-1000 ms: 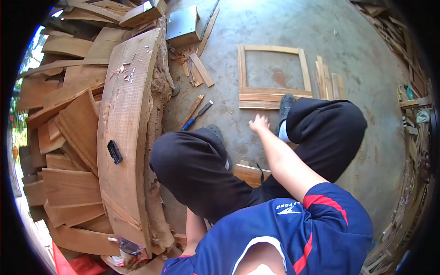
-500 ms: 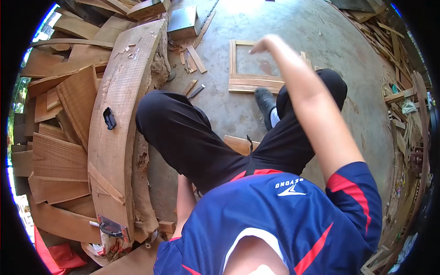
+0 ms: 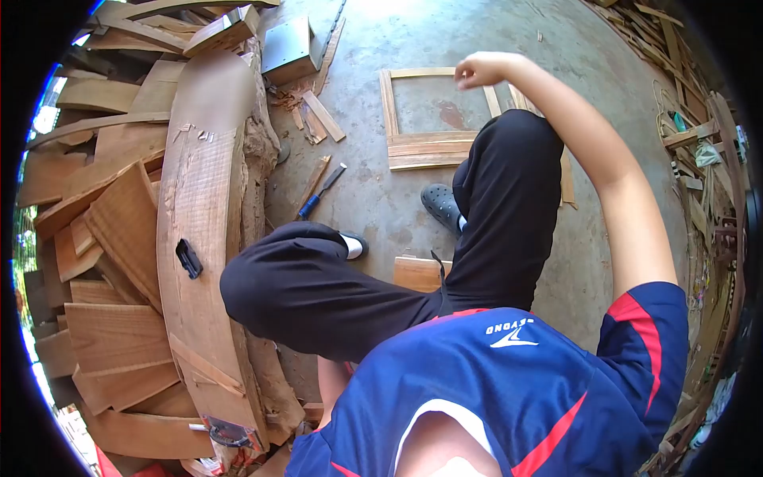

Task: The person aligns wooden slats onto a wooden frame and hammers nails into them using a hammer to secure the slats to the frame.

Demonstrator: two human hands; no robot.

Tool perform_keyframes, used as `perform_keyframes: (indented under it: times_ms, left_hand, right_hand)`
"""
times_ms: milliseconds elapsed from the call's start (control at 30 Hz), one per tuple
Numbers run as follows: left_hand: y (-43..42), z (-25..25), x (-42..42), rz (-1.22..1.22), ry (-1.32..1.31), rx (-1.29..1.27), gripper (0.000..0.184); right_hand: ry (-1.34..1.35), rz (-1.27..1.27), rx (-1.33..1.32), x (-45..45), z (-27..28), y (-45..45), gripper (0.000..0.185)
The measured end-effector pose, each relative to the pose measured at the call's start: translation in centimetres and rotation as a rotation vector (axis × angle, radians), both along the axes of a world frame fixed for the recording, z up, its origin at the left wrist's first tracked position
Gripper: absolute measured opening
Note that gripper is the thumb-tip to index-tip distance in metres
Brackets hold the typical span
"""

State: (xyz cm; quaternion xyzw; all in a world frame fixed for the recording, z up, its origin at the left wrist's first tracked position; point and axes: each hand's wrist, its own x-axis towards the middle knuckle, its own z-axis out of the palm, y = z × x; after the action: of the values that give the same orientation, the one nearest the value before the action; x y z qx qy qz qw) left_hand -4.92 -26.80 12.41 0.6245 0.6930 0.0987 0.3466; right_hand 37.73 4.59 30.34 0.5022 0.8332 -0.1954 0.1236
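My right hand (image 3: 481,71) is raised over the top right part of a rectangular wooden frame (image 3: 433,149) that lies on the floor. Its fingers are curled in loosely, and nothing shows in them. My left forearm (image 3: 331,383) reaches down beside my left thigh, which hides the hand. Left of the frame, a blue-handled chisel (image 3: 322,191) lies on the concrete beside a thin wood strip (image 3: 311,188). Between my legs is a wooden board (image 3: 419,274), partly covered by my clothing.
A thick slab bench (image 3: 195,207) on the left bears a black object (image 3: 188,258) and wood chips. Stacked boards (image 3: 119,334) lie beyond it. A metal-topped box (image 3: 288,49) stands at the upper left. Scrap wood (image 3: 699,230) lines the right edge.
My right hand has risen from near the floor beside my foot, and its fingers have curled. My right knee has swung inward, and my feet have shifted.
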Motion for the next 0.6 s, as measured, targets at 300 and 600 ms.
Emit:
perform_keyframes:
  times_ms: [300, 600]
  left_hand:
    - [4.0, -1.0, -0.9, 0.001, 0.010, -0.126, 0.026]
    - [10.6, -4.0, -1.2, -0.112, 0.020, -0.258, 0.027]
  right_hand:
    - [0.188, -0.098, -0.074, 1.3, -15.5, 2.9, 0.039]
    - [-0.023, -0.145, -0.037, -6.6, -28.4, -2.0, 0.119]
